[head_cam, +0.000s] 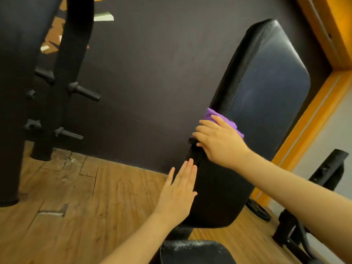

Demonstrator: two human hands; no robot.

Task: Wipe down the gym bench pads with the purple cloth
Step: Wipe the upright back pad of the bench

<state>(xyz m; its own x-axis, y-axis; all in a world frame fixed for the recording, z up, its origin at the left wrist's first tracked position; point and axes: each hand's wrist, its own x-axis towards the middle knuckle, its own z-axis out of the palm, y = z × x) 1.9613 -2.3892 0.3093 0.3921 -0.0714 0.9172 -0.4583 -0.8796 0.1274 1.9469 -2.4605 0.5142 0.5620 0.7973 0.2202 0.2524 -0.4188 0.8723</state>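
A black padded gym bench backrest [266, 79] slopes up toward the upper right. The purple cloth [211, 114] lies over its left edge, near the gap above the lower seat pad [219, 199]. My right hand [219, 141] presses the cloth against the backrest's side, fingers curved over it; only the cloth's upper edge shows past the hand. My left hand [179, 195] lies flat with straight fingers on the left side of the seat pad. Another worn black pad [194, 251] shows at the bottom.
A black weight rack with pegs [83, 91] stands at the left on the wooden floor [76, 197]. A dark wall is behind the bench. An orange frame [308, 121] runs along the right, with a weight plate [259, 208] and black equipment [327, 174] below it.
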